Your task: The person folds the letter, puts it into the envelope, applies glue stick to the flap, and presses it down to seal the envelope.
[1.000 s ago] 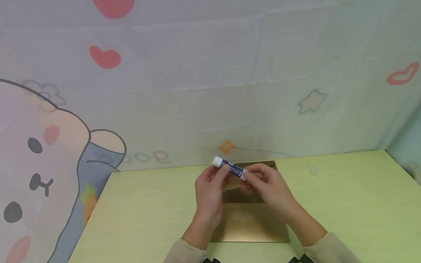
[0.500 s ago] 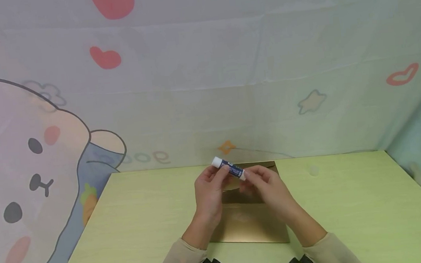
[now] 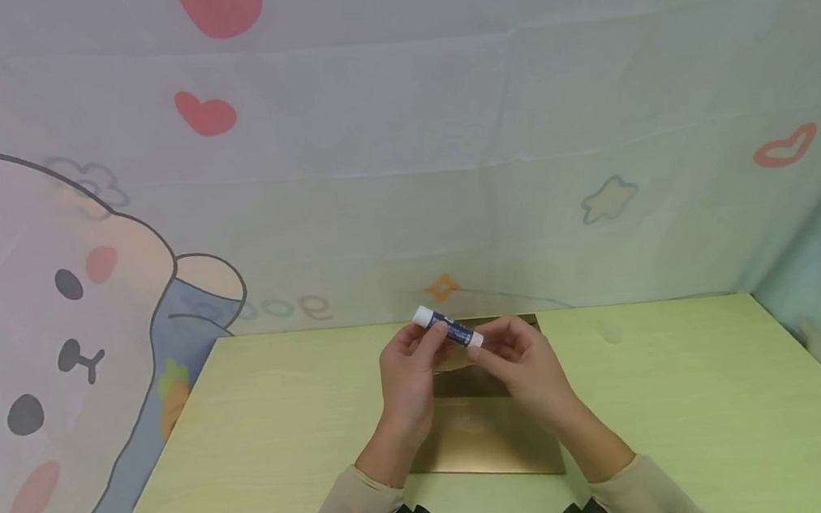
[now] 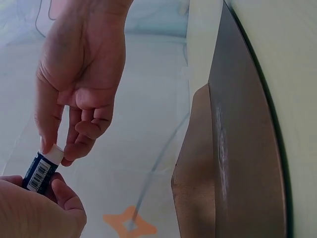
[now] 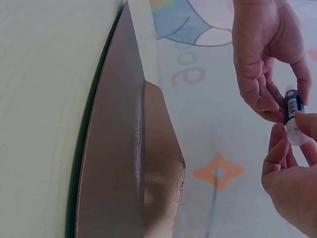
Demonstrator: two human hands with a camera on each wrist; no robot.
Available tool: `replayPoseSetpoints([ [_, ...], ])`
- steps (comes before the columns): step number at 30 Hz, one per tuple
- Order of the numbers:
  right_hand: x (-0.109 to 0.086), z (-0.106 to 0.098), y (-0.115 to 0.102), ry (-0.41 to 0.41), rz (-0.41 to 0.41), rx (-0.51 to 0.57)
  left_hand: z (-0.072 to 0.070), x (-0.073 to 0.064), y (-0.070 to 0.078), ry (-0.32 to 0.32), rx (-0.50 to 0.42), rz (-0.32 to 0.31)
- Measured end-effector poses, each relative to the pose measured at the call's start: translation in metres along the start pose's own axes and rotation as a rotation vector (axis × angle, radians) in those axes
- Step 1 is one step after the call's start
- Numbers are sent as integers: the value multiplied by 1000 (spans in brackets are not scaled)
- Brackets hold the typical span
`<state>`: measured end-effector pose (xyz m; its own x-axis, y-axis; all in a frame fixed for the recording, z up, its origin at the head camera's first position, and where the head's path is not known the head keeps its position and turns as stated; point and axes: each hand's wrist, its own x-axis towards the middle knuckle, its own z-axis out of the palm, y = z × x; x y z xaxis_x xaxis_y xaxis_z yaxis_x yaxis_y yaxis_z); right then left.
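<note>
A small glue stick (image 3: 453,328) with a white cap, dark blue label and white base is held tilted in the air in the head view. My left hand (image 3: 408,379) grips its barrel between thumb and fingers, the cap pointing up and left. At the other end, the thumb and a finger of my right hand (image 3: 534,372) pinch the white base; the left wrist view shows this pinch on the white end (image 4: 53,154). Below both hands lies a gold-brown envelope (image 3: 485,441), its flap opened toward the back and partly hidden by the hands.
The envelope's dark panel (image 4: 245,129) and raised flap (image 4: 195,173) stand close beside the hands in the left wrist view. A pale yellow table (image 3: 285,414) spreads beneath. Behind it hangs a printed cloth (image 3: 399,127).
The right thumb has shifted down along the base, so more of the white end shows. The left hand and the glue stick stay almost where they were.
</note>
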<state>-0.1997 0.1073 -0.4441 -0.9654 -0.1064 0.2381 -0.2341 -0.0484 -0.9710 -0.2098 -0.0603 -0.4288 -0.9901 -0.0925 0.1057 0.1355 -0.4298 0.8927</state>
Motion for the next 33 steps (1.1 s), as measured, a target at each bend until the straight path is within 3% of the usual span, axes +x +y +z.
replayPoseSetpoints([
  [4,-1,1,0,11,-7,-14,0,0,1,1,2,-1],
  [12,3,0,-1,-26,156,87,0,0,-1,-2,8,2],
  [17,2,1,-2,-21,125,90,0,-1,-1,-3,17,4],
  [27,-1,5,-1,37,-6,-3,0,-1,-2,13,2,-11],
  [33,-1,1,-3,-7,-10,-57,-1,0,0,23,39,7],
])
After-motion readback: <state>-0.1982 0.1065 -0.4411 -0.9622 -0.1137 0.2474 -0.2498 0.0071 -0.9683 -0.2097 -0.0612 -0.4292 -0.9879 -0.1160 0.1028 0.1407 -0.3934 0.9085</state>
